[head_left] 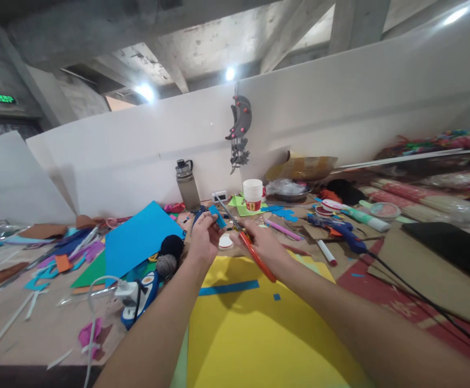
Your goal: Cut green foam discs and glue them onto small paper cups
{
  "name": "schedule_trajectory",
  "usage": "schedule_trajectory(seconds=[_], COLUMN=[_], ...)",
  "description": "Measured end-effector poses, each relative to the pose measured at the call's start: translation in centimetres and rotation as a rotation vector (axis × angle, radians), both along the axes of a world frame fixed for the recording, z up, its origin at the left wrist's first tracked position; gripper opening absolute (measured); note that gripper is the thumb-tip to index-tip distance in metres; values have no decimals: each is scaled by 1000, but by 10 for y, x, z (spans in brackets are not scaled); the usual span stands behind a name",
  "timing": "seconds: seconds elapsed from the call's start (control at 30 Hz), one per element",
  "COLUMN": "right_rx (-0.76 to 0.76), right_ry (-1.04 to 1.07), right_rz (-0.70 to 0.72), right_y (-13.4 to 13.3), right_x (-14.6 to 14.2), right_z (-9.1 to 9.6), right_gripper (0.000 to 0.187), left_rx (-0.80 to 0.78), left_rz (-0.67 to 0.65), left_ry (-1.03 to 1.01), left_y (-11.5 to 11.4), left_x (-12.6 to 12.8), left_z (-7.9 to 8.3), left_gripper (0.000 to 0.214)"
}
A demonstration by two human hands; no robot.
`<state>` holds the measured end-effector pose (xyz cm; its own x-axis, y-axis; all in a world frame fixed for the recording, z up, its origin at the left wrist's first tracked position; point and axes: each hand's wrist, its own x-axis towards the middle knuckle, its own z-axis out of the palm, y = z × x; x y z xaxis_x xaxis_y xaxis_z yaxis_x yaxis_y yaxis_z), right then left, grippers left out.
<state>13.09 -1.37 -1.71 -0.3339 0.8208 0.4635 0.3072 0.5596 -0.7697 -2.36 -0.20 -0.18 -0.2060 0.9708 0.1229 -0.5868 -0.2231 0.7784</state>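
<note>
In my left hand (205,240) I pinch a small piece of blue paper (218,216), held up above the table. My right hand (261,242) is closed around orange-handled scissors (255,256), whose blades point up and away, just right of the blue piece. Whether the blades touch it I cannot tell. Below my hands lies a large yellow sheet (255,334). On it rest a blue strip (230,288) and a small blue square (276,297). A round white piece (226,241) shows between my hands.
Left are a large blue sheet (140,242), balls of yarn (167,266) and a power strip (140,302). Behind stand a bottle (188,188) and stacked paper cups (253,194). A glue gun (346,234) with its cord, a white marker (326,252) and cardboard (405,269) lie right.
</note>
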Motion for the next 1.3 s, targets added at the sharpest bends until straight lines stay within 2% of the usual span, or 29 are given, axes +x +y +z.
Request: schedule_trajectory(seconds=[0.37,0.7,0.97,1.13,1.3], right_rx=[11,-38,-22,-24,-1], right_ry=[87,99,71,67,67], right_rz=[0,-5,-14,-3,-26], right_y=[-4,-3,2,4,7], right_x=[2,3,5,5,8], right_z=[4,5,6,4,7], right_gripper=[37,33,30,43,42], left_rx=[-20,-91,-69,-29,-44], left_rz=[-53,-33,-13,-10,16], left_ry=[21,71,159,194,183], left_y=[-4,-2,-4,-4,-4], left_x=[6,1,6,6,8], left_z=[-3,-13,-2,3,3], left_gripper=[26,29,32,35,31])
